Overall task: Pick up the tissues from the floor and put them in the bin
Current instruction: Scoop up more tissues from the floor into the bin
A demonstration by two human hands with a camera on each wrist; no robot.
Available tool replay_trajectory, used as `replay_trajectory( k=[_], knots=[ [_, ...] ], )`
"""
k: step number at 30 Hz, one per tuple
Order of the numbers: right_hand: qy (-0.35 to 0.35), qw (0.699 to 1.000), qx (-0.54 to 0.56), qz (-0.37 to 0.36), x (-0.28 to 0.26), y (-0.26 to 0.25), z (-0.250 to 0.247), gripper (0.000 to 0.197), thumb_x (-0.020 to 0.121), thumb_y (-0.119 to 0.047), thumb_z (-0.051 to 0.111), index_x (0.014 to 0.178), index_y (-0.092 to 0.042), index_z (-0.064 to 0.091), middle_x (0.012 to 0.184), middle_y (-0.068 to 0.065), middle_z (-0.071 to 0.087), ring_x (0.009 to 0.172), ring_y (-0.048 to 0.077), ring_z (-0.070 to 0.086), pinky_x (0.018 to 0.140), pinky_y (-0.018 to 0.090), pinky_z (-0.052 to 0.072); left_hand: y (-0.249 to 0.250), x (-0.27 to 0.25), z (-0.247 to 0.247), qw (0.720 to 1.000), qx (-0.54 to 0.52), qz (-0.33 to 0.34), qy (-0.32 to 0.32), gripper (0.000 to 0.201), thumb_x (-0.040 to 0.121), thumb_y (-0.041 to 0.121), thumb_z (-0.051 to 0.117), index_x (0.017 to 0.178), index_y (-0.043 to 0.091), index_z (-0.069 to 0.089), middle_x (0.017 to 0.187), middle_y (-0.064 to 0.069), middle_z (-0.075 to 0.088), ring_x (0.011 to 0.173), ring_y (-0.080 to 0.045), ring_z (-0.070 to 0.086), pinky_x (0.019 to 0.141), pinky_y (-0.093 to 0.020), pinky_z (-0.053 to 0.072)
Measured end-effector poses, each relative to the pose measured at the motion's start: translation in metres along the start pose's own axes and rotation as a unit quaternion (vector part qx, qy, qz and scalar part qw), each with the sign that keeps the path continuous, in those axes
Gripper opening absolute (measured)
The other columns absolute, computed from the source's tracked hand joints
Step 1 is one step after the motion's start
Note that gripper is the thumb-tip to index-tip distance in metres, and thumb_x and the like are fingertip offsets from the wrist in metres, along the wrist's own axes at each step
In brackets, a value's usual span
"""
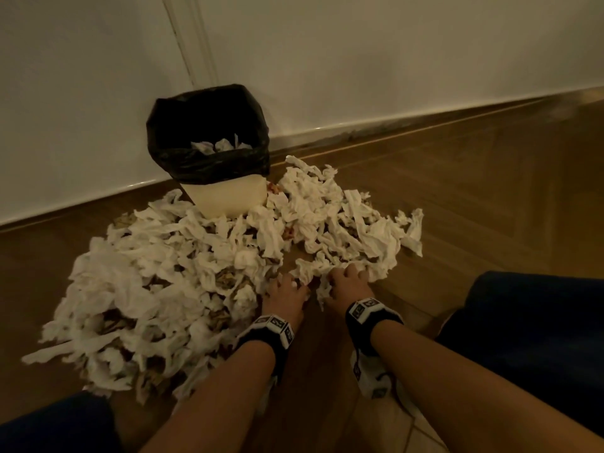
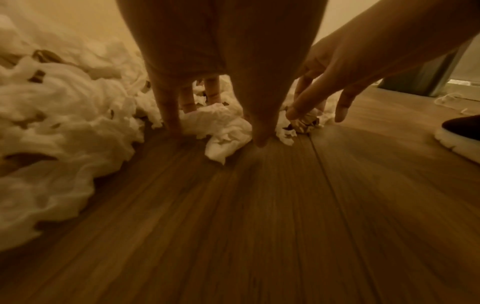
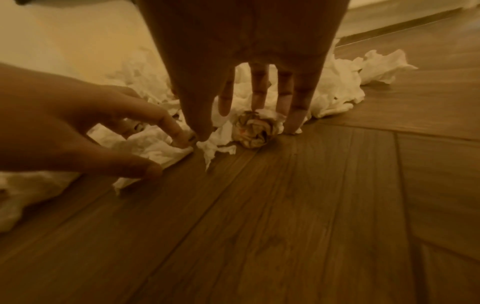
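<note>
A big heap of crumpled white tissues [image 1: 170, 273] covers the wooden floor around a cream bin [image 1: 225, 199] lined with a black bag [image 1: 209, 158]; a few tissues lie inside it. Both hands reach the heap's near edge. My left hand [image 1: 287, 284] has its fingers spread downward around a white tissue [image 2: 221, 127], fingertips on the floor. My right hand [image 1: 346, 276] hangs with straight, spread fingers over a brownish crumpled ball [image 3: 253, 132] and white tissue [image 3: 335, 90]. Neither hand grips anything.
The bin stands against a white wall with a skirting board [image 1: 392, 124]. Bare wood floor [image 1: 490, 207] stretches right of the heap. My knees in dark cloth [image 1: 539, 338] flank my arms, and a shoe [image 2: 462, 131] rests at the right.
</note>
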State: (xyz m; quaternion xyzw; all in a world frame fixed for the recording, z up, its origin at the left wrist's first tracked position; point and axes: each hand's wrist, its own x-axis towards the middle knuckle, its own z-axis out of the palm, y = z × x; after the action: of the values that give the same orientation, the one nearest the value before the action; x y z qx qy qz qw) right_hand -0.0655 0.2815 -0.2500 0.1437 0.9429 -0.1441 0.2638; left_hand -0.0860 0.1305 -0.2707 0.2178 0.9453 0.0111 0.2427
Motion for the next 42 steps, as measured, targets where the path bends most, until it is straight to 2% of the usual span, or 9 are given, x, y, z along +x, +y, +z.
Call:
replay_trajectory(
  k=[6,10,16,20,23,26,30,36,42],
  knots=[
    [0.03,0.999,-0.037,0.0,0.0,-0.008,0.019,0.063,0.083,-0.054,0.055,0.136,-0.029,0.032,0.142,0.01,0.024,0.13,0.04,0.023,0.1,0.045,0.037,-0.004,0.005,0.004,0.998,-0.064,0.002,-0.029,0.036,0.097,0.023,0.045,0.13,0.008,0.043,0.138,-0.017,0.03,0.116,-0.035,0.046,0.097,-0.039,0.043],
    [0.043,0.999,-0.023,0.016,-0.001,-0.011,0.027,0.072,0.076,-0.064,0.058,0.136,-0.037,0.028,0.148,0.008,0.015,0.135,0.047,0.011,0.098,0.052,0.038,-0.006,0.008,0.007,0.99,-0.139,-0.002,-0.032,0.045,0.091,0.029,0.054,0.129,0.01,0.038,0.134,-0.013,0.036,0.112,-0.031,0.051,0.093,-0.039,0.046],
    [0.05,0.998,-0.035,0.009,0.003,-0.015,0.028,0.053,0.084,-0.049,0.054,0.131,-0.032,0.036,0.143,0.008,0.022,0.131,0.043,0.022,0.094,0.047,0.042,-0.01,-0.001,0.025,0.999,-0.002,-0.028,0.028,0.057,0.077,0.063,0.055,0.121,0.03,0.038,0.134,-0.002,0.012,0.125,-0.033,0.024,0.095,-0.052,0.036],
    [0.019,1.0,-0.011,0.014,0.008,-0.013,0.031,0.044,0.089,-0.042,0.051,0.13,-0.029,0.04,0.147,0.006,0.017,0.133,0.041,0.019,0.094,0.047,0.044,-0.012,-0.003,0.027,0.997,-0.041,-0.06,0.007,0.043,0.09,0.043,0.051,0.129,0.029,0.039,0.146,-0.007,0.012,0.132,-0.036,0.018,0.102,-0.052,0.032],
    [-0.014,1.0,0.0,-0.002,0.012,-0.011,0.031,0.041,0.094,-0.029,0.049,0.133,-0.024,0.039,0.148,0.008,0.019,0.132,0.042,0.022,0.102,0.047,0.038,-0.01,0.0,0.022,0.994,-0.096,-0.055,-0.016,0.028,0.097,0.023,0.04,0.123,0.016,0.046,0.141,-0.014,0.025,0.125,-0.035,0.035,0.1,-0.042,0.041],
    [-0.017,0.999,0.037,-0.029,0.013,-0.01,0.031,0.045,0.094,-0.011,0.046,0.137,-0.016,0.037,0.145,0.01,0.027,0.127,0.038,0.037,0.103,0.042,0.037,-0.01,0.003,0.02,0.987,-0.151,-0.06,0.003,0.033,0.097,0.007,0.032,0.129,0.009,0.039,0.136,-0.017,0.039,0.119,-0.031,0.045,0.098,-0.036,0.041],
    [-0.02,0.997,0.073,-0.032,0.012,-0.007,0.028,0.054,0.091,0.002,0.045,0.142,-0.012,0.034,0.146,0.011,0.028,0.126,0.032,0.043,0.102,0.037,0.04,-0.012,0.001,0.014,0.979,-0.194,-0.063,-0.02,0.046,0.098,0.007,0.031,0.143,0.01,0.026,0.147,-0.017,0.026,0.133,-0.032,0.034,0.109,-0.036,0.028],
    [-0.079,0.992,0.095,0.006,0.002,-0.005,0.016,0.047,0.095,-0.009,0.039,0.14,-0.022,0.038,0.155,0.013,0.013,0.139,0.035,0.028,0.106,0.038,0.035,-0.017,-0.002,0.002,0.981,-0.177,-0.082,-0.007,0.03,0.097,0.009,0.037,0.126,0.005,0.046,0.135,-0.014,0.035,0.12,-0.032,0.044,0.098,-0.035,0.04],
    [-0.079,0.996,0.049,-0.01,-0.011,-0.01,0.0,0.034,0.096,-0.015,0.039,0.128,-0.01,0.052,0.134,0.017,0.046,0.126,0.03,0.042,0.098,0.033,0.039,-0.019,-0.003,-0.007,0.944,-0.303,-0.129,-0.009,0.038,0.101,0.02,0.029,0.133,0.008,0.044,0.134,-0.017,0.049,0.12,-0.032,0.049,0.093,-0.032,0.04]
  ],
)
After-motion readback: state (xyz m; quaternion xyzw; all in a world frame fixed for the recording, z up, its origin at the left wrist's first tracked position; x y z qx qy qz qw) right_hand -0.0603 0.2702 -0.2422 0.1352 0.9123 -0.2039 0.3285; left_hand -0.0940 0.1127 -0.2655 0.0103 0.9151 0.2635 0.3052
